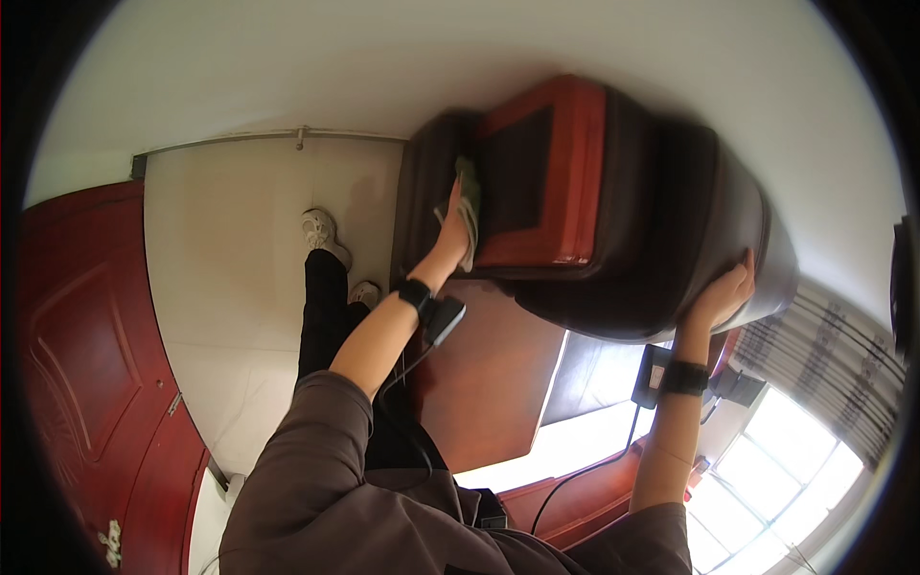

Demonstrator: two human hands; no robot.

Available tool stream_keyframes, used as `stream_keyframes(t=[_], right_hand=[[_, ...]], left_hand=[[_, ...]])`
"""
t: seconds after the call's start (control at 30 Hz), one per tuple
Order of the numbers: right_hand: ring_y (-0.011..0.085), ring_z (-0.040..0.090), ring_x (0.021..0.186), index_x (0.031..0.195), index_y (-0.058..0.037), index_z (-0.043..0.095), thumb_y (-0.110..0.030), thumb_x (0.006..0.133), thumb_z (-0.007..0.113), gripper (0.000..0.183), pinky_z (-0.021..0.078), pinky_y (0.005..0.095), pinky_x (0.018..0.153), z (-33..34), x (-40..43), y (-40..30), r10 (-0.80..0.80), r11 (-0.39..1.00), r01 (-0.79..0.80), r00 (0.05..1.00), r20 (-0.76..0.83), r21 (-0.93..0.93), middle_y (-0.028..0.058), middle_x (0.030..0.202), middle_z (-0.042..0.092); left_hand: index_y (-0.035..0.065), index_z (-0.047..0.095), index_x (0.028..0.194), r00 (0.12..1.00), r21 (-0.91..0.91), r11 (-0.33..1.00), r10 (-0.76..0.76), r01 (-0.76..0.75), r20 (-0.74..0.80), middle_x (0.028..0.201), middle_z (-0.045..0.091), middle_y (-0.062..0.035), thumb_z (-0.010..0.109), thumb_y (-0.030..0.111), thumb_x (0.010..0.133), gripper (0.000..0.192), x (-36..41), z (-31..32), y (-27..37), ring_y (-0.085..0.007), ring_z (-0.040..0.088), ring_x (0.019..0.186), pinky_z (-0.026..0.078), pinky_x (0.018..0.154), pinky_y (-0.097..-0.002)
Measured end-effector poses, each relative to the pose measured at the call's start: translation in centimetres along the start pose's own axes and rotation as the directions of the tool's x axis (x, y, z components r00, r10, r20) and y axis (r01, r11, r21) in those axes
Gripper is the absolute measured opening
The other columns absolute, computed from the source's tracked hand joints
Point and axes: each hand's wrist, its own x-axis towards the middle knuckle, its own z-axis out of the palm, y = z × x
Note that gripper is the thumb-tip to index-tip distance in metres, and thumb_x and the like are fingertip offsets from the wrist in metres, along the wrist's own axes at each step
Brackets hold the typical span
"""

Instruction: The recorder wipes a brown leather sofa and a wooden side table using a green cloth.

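My left hand [453, 233] has a green and grey cloth [468, 194] in it, pressed to the arm of a dark leather sofa or armchair [643, 208]. The fingers are partly hidden behind the cloth. Beside it is the red wooden trim [582, 172] around the arm's dark top panel [514, 180]. Farther right, my right hand [724, 293] lies against the rounded leather back, with no object visible in it. Both wrists carry strapped black devices with cables.
A brown wooden surface [481, 366] lies below the seat. Pale floor tiles [223, 251] extend left to a red panelled door [86, 345]. A white wall [287, 65] borders the seat. Striped curtains [826, 345] hang by a bright window [776, 460] at lower right.
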Motion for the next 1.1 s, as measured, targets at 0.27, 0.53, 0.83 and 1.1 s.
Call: stream_keyframes(t=[0.27, 0.53, 0.83, 1.1], right_hand=[[0.0308, 0.045, 0.11, 0.118, -0.006, 0.055, -0.025, 0.083, 0.031, 0.046, 0.0335, 0.0375, 0.095, 1.4, -0.9, -1.9, 0.001, 0.999, -0.004, 0.998, 0.058, 0.048, 0.0179, 0.121, 0.046], [0.0296, 0.045, 0.108, 0.117, -0.004, 0.055, -0.024, 0.083, 0.031, 0.046, 0.0322, 0.0369, 0.095, 0.5, 0.1, 0.7, 0.003, 0.999, -0.004, 0.999, 0.033, 0.044, 0.018, 0.117, 0.049], [0.0289, 0.046, 0.106, 0.115, -0.0027, 0.056, -0.022, 0.083, 0.031, 0.046, 0.0329, 0.0367, 0.094, 0.3, 0.7, 1.0, -0.068, 0.997, 0.067, 0.997, 0.029, 0.042, 0.0175, 0.117, 0.05], [0.0276, 0.046, 0.1, 0.114, -0.0025, 0.057, -0.023, 0.083, 0.029, 0.046, 0.0346, 0.0371, 0.091, 0.1, 0.2, 0.1, 0.015, 0.998, -0.016, 1.0, 0.019, 0.058, 0.0169, 0.113, 0.047]], left_hand=[[0.0094, 0.044, 0.124, 0.919, -0.931, 0.082, 0.152, 0.355, 0.364, 0.122, 0.049, -0.0061, 0.039, 0.014, 0.093, 0.032, -10.3, -8.1, -6.3, -0.0194, 0.048, 0.111, 0.042, 0.09, -0.0291], [0.0086, 0.04, 0.129, 0.978, -0.551, 0.828, -0.185, 0.101, -0.098, 0.129, 0.045, -0.0091, 0.036, 0.037, 0.093, 0.046, -9.1, -7.9, 10.2, -0.0247, 0.044, 0.116, 0.036, 0.099, -0.0399], [0.0076, 0.026, 0.137, 0.995, 0.028, 0.997, -0.066, 0.068, -0.074, 0.139, 0.031, -0.0109, 0.035, 0.036, 0.094, 0.053, 5.4, -7.8, 7.5, -0.0216, 0.032, 0.126, 0.03, 0.101, -0.0354], [0.0137, 0.021, 0.139, 0.907, 0.853, 0.413, 0.393, -0.32, 0.15, 0.139, 0.021, -0.0211, 0.067, 0.042, 0.071, 0.087, 10.1, -6.7, 3.7, -0.0407, 0.028, 0.125, 0.032, 0.099, -0.0454]])
